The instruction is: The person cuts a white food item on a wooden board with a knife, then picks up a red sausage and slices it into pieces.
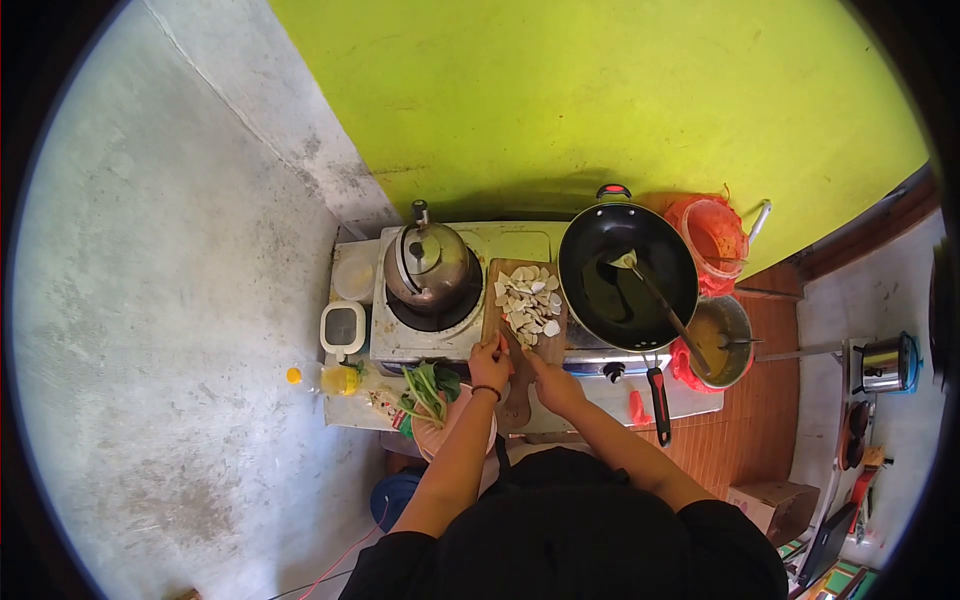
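A wooden cutting board (517, 402) lies across the front of the stove, with a heap of thin whitish slices (528, 297) on its far half. My left hand (489, 367) is over the board's left edge, fingers drawn together near the slices. Close by on the right, my right hand (555, 387) is curled, its fingertips pointing at the near end of the heap. What lies between the fingers of either hand is too small to make out. A dark bracelet circles my left wrist.
A kettle (432, 270) stands on the left burner. Right of the board sits a black wok (610, 270) holding a spatula (665, 300), its handle (659, 405) jutting forward. Leafy greens (430, 392) lie left of my left forearm. A metal pot (722, 345) stands at right.
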The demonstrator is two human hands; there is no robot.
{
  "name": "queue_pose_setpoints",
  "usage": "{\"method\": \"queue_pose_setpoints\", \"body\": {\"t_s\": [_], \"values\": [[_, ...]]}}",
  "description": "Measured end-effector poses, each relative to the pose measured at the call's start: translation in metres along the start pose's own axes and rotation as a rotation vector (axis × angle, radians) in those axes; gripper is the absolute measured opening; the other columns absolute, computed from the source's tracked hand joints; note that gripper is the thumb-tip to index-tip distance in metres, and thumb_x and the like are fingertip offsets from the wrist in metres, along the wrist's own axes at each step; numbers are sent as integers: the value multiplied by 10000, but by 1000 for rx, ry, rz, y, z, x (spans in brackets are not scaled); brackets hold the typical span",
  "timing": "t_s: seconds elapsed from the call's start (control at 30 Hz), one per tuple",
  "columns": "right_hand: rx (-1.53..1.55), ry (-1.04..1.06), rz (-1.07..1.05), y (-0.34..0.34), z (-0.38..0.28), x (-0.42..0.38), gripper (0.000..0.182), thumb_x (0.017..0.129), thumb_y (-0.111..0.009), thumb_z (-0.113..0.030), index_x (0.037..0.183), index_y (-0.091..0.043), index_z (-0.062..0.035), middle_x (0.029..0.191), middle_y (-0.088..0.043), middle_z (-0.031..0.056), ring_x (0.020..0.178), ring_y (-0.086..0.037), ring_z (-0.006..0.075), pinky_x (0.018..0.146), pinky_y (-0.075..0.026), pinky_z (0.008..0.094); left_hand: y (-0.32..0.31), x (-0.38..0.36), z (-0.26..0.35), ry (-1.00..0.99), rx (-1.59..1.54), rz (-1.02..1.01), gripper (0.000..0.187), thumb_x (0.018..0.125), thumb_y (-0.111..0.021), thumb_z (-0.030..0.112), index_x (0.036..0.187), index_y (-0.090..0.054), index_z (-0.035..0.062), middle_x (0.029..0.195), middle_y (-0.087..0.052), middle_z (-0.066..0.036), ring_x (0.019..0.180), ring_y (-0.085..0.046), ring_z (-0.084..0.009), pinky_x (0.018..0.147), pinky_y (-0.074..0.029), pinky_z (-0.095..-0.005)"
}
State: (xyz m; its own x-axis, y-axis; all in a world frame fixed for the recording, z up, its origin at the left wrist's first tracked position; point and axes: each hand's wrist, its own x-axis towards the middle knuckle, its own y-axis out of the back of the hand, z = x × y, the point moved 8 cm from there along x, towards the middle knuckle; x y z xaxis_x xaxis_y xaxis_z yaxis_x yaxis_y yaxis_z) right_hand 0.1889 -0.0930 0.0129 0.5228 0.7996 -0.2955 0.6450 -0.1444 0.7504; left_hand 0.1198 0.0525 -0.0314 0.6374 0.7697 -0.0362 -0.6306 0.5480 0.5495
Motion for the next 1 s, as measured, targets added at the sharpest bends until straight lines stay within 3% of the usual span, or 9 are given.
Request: {"method": "queue_pose_setpoints", "body": {"t_s": [0.17,0.27,0.53,1.0], "values": [[96,83,78,-1,8,0,682,840,-535,-69,1462,-279,-178,812,-619,258,790,-629,425,702,-500,507,4,-1,4,74,-10,14,446,776,-686,13,1213,-647,92,979,-627,-143,816,-655,-246,766,-519,-325],[252,20,7,1,0,-5,691,837,-533,-54,1466,-276,-179,809,-618,256,789,-625,424,695,-499,506,2,3,1,101,-65,17,399,776,-684,12,1169,-669,74,1011,-642,-158,845,-662,-263,778,-521,-335],[25,41,24,-1,-10,-13,693,850,-523,-86,1478,-267,-227,883,-622,239,776,-626,428,680,-503,513,2,3,3,42,-16,41,262,788,-639,11,1040,-709,27,1033,-648,-173,897,-650,-325,811,-520,-364],[-141,-29,-64,-12,-12,-6,756,832,-503,-67,1503,-225,-278,921,-621,234,774,-644,422,681,-519,512,2,7,0,53,-15,-2,268,770,-671,45,1035,-713,35,1011,-659,-166,896,-658,-299,818,-519,-353]]}}
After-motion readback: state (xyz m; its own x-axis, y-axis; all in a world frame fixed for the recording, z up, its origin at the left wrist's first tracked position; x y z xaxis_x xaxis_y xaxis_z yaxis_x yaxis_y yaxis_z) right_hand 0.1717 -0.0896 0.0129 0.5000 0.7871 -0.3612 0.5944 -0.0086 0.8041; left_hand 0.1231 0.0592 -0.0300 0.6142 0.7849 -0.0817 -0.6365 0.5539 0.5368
